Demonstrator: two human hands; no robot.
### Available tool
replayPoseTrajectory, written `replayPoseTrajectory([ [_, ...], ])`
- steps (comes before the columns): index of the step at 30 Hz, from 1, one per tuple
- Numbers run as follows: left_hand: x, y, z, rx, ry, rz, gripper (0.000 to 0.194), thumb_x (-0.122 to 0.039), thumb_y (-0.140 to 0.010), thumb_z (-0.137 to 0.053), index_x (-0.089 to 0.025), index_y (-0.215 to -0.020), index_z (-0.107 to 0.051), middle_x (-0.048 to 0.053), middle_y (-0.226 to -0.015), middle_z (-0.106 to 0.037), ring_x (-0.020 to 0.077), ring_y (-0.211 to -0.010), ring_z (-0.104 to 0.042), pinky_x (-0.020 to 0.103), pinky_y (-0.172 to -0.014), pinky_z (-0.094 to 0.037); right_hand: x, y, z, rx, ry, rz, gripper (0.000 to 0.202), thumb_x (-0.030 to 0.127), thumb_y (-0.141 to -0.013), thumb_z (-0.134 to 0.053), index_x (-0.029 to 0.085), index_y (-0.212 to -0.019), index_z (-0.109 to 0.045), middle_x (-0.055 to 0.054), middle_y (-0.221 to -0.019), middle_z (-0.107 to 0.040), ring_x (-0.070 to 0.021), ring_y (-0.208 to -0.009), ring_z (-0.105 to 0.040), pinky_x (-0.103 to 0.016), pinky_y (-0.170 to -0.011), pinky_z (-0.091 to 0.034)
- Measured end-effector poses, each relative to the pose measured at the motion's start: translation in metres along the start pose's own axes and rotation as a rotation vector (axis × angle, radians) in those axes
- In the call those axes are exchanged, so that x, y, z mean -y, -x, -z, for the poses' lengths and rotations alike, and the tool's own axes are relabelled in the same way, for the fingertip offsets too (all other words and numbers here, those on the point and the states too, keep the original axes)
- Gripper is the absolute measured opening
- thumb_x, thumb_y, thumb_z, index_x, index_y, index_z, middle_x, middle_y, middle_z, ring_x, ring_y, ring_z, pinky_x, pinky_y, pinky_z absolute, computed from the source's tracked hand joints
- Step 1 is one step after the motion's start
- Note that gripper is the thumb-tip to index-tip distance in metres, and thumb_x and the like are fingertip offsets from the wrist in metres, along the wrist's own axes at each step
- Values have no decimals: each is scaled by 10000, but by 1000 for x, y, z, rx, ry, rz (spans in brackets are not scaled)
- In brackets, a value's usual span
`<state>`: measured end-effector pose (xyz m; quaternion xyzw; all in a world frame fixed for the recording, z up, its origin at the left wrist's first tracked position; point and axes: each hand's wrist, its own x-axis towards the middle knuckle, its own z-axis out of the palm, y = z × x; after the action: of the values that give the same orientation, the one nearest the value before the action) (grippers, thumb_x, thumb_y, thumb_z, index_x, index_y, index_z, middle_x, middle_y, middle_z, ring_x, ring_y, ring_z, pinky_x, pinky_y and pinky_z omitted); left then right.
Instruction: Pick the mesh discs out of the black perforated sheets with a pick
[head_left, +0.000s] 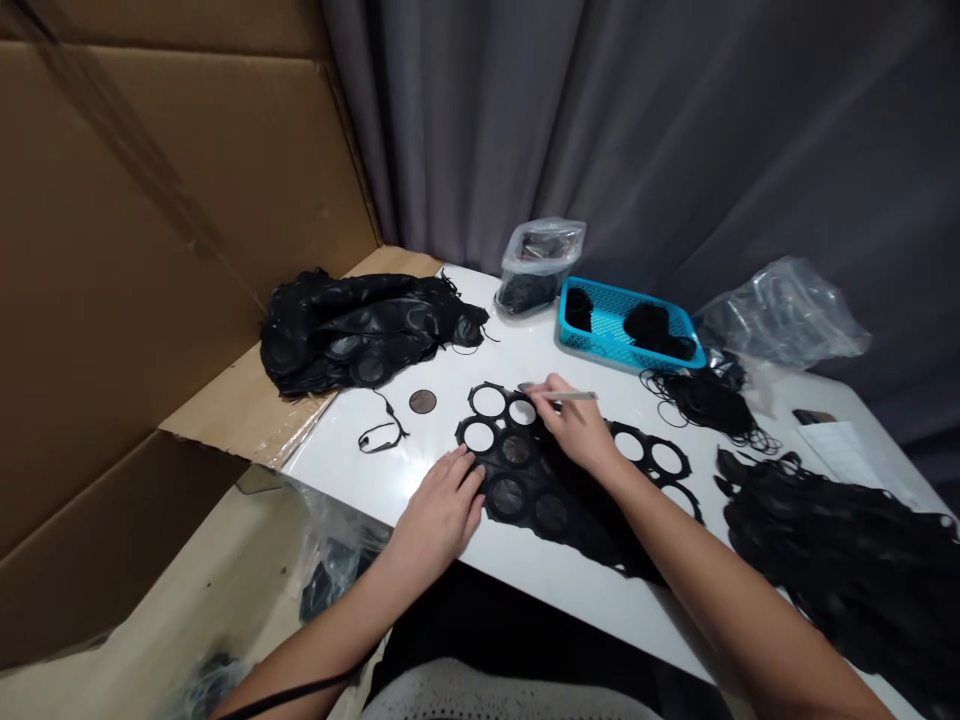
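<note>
A black sheet with rows of round holes (592, 520) lies on the white table. Some holes show white table through them, while others are filled with dark mesh-like discs. My left hand (444, 505) lies flat on the sheet's left edge, fingers stretched out. My right hand (574, 420) is closed round a slim silver pen-like tool (576, 396), whose tip is at the sheet's upper edge, near an open hole. I cannot make out the tool's exact kind. Left of the sheet lie a loose dark disc (423, 401) and a thin black cut-off strip (382, 435).
A heap of black sheets (352, 330) is at the back left, beside cardboard (225, 400). Behind stand a clear bag (540, 265) and a blue basket (630, 325) with black pieces. Black cord-like scraps (705, 405), a clear plastic bag (787, 315) and a black pile (840, 560) are at right.
</note>
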<state>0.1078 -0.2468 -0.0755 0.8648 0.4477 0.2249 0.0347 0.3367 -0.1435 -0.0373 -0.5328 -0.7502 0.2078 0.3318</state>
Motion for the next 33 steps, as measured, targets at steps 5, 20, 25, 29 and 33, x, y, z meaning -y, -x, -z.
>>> replayPoseTrajectory([
  [5, -9, -7, -7, 20, 6, -47, 375, -196, -967, -502, -131, -1334, -547, 199, -1403, -548, 323, -1358, -493, 507, -1098, -468, 12, 38, -3, 296, -227, -49, 161, 291, -954, -499, 222, -894, -631, -28, -955, -723, -192, -907, -661, -333, -855, -486],
  [20, -9, -9, -12, 95, 2, -70, 458, -259, -948, -579, -157, -1393, -536, 168, -1489, -492, 342, -1423, -408, 535, -1127, -417, 15, 48, -11, 296, -173, 36, 124, 198, -930, -521, 215, -813, -560, -51, -987, -667, -197, -934, -625, -350, -861, -489],
  [25, -8, -9, -12, 101, 2, -76, 446, -252, -941, -572, -151, -1375, -551, 180, -1459, -518, 350, -1414, -420, 539, -1122, -419, 2, 52, -21, 213, 198, 234, 184, 136, -959, -423, 205, -907, -585, -102, -920, -668, -256, -906, -605, -397, -850, -474],
  [29, -5, -11, -9, 106, -2, -74, 439, -247, -927, -589, -156, -1356, -575, 171, -1463, -514, 364, -1395, -439, 540, -1095, -451, -26, 37, 8, -116, 219, 0, 180, 213, -984, -409, 198, -911, -573, -117, -933, -683, -250, -859, -625, -360, -791, -470],
  [33, -11, -20, -8, 67, 14, -45, 354, -194, -937, -543, -155, -1280, -621, 164, -1375, -584, 348, -1361, -483, 553, -1095, -451, -30, 45, 36, -52, -4, -117, 179, 311, -986, -466, 215, -912, -597, -64, -961, -709, -203, -812, -632, -315, -763, -463],
])
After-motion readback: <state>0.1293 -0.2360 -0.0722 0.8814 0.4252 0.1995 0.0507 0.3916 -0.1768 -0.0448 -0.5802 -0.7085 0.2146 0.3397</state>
